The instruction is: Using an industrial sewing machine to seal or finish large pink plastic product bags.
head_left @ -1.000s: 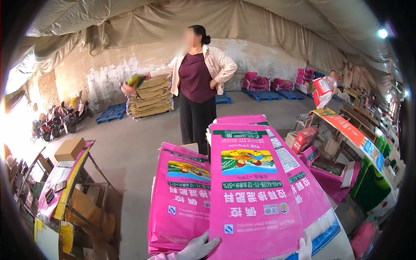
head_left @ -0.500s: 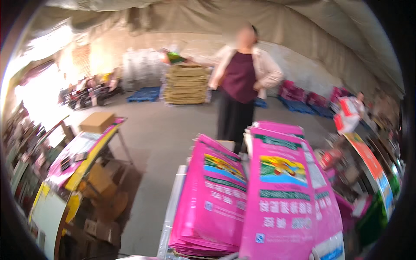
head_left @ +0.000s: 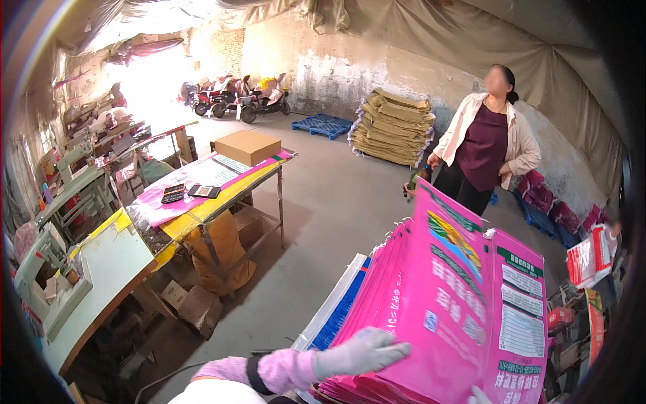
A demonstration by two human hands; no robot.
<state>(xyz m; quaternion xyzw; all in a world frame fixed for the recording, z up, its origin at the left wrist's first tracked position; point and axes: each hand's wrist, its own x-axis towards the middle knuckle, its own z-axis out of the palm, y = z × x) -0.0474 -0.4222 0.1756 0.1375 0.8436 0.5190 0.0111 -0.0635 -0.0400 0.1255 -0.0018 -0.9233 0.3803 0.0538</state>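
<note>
The sacks [head_left: 437, 303] in the stack are bright pink, printed with green bands, white panels and a yellow-and-blue picture. The left hand [head_left: 360, 351] wears a grey-white glove above a fuzzy pink sleeve [head_left: 282, 370] with a black band. The table [head_left: 202, 195] is yellow, under a pink sheet, bearing a plain brown box [head_left: 247, 146]. A person [head_left: 486, 151] wears maroon under cream. The pallet [head_left: 323, 125] is blue.

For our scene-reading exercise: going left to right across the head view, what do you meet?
Sewing machine → cardboard box on the table → gloved left hand → pink sacks → standing person.
</note>
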